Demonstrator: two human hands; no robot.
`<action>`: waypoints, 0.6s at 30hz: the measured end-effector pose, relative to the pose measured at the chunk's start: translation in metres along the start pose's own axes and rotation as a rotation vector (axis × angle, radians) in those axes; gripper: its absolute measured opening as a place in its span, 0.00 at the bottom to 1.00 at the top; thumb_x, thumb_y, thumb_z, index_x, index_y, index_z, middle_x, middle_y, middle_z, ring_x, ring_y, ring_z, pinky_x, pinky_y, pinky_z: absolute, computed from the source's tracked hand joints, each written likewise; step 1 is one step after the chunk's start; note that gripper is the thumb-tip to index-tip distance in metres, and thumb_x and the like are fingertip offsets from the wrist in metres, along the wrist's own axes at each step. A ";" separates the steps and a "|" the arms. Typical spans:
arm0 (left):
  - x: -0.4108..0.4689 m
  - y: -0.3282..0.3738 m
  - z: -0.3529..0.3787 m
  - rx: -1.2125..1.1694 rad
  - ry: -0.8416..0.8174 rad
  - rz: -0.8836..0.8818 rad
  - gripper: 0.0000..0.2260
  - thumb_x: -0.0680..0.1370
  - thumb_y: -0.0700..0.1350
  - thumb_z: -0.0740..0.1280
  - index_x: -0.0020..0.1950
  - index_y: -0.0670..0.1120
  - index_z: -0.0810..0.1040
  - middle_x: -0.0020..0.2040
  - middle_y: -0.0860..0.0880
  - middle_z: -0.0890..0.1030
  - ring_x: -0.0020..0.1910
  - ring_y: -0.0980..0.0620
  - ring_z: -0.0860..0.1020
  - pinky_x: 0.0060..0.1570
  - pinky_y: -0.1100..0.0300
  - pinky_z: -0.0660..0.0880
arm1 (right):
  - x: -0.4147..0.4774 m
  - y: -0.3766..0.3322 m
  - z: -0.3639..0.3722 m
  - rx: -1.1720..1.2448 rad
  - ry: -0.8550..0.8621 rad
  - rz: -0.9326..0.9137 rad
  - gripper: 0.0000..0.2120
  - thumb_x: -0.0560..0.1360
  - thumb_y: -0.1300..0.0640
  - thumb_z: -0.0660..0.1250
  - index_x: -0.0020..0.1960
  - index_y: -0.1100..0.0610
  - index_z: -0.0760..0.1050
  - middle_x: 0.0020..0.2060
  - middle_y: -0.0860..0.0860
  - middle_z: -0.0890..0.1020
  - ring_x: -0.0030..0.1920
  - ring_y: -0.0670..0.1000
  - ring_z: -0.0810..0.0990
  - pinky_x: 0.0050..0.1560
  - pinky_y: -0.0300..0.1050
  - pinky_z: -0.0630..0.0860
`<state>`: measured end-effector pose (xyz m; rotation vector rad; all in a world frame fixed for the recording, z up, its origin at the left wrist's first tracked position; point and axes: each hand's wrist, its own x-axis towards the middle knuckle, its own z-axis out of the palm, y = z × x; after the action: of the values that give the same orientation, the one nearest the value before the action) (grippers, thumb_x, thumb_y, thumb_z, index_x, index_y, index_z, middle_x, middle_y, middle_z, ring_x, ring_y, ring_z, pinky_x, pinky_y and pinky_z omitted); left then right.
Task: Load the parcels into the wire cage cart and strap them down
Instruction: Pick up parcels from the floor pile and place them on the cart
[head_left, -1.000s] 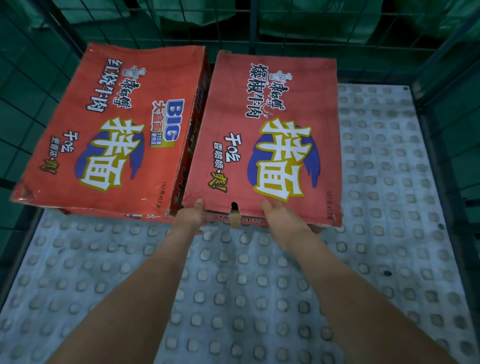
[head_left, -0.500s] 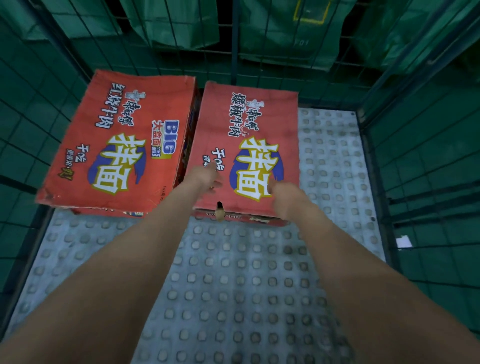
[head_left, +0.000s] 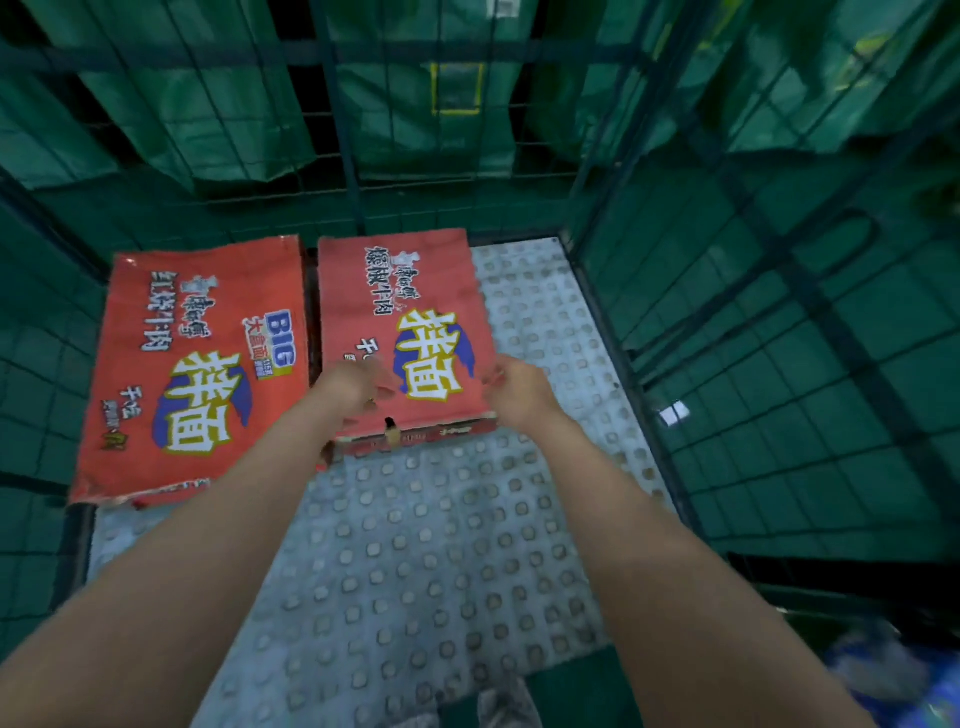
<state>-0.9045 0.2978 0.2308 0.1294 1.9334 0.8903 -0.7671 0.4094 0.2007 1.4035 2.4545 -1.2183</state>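
Both hands have lifted off the near edge of the right box (head_left: 415, 291) and the view has drawn back. The left hand (head_left: 353, 387) hovers over that box's near left corner, fingers loosely curled and holding nothing; the right hand (head_left: 519, 389) hangs at its near right edge, fingers relaxed and empty, though blur hides whether either touches the box. The right box lies flat on the cart's (head_left: 340, 130) studded floor (head_left: 441, 545), against the back wire wall. The left box (head_left: 197, 374) lies just beside it.
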 end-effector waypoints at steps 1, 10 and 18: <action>-0.008 -0.001 0.003 0.032 -0.016 0.017 0.05 0.82 0.42 0.54 0.53 0.45 0.69 0.36 0.50 0.78 0.28 0.58 0.75 0.23 0.66 0.68 | -0.013 0.000 -0.004 0.042 0.025 0.015 0.10 0.75 0.64 0.62 0.55 0.61 0.78 0.51 0.56 0.82 0.54 0.55 0.78 0.50 0.38 0.69; -0.068 -0.019 0.047 0.182 -0.176 0.080 0.16 0.84 0.51 0.49 0.46 0.50 0.74 0.40 0.52 0.76 0.34 0.56 0.71 0.32 0.65 0.60 | -0.128 0.019 -0.028 0.251 0.145 0.242 0.09 0.77 0.63 0.61 0.54 0.62 0.76 0.41 0.52 0.75 0.34 0.49 0.73 0.35 0.38 0.72; -0.110 -0.032 0.112 0.359 -0.398 0.107 0.17 0.83 0.51 0.50 0.41 0.50 0.73 0.41 0.51 0.76 0.35 0.55 0.70 0.31 0.63 0.57 | -0.207 0.083 -0.046 0.411 0.330 0.454 0.07 0.78 0.61 0.60 0.51 0.62 0.76 0.59 0.58 0.78 0.48 0.55 0.77 0.47 0.47 0.75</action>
<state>-0.7478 0.2852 0.2616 0.5829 1.7005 0.5258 -0.5696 0.3166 0.2671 2.2755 1.9287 -1.5206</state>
